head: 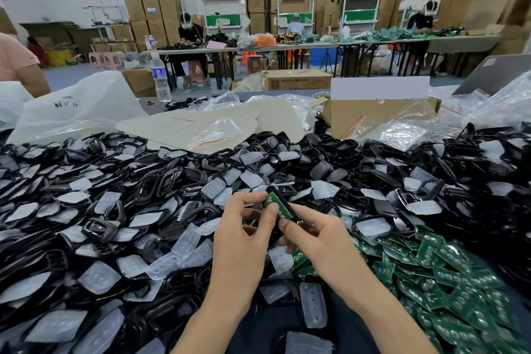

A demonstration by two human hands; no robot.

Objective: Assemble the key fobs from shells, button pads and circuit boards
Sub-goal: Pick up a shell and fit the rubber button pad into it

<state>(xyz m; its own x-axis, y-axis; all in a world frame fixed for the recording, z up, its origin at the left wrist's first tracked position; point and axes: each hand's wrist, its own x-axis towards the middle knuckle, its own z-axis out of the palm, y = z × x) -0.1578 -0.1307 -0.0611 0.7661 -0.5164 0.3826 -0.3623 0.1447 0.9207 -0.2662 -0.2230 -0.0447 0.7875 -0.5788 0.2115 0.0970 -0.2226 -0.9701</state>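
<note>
Both my hands meet at the middle of the view over one key fob. My left hand (244, 227) holds a black shell (276, 192) with its fingers curled round it, thumb pressed on the green circuit board (278, 207) that lies in the shell. My right hand (313, 234) grips the same shell from the right and below. Whether a button pad sits under the board is hidden. Black shells (149, 187) and translucent white button pads (99, 277) cover the table in a deep heap. Loose green circuit boards (448, 276) are piled at the right.
A cardboard box (382, 115) with plastic bags stands behind the heap at the right, a flat card sheet (207, 123) and a white bag (77, 106) at the left. A water bottle (160, 77) stands further back. Other people work at far tables.
</note>
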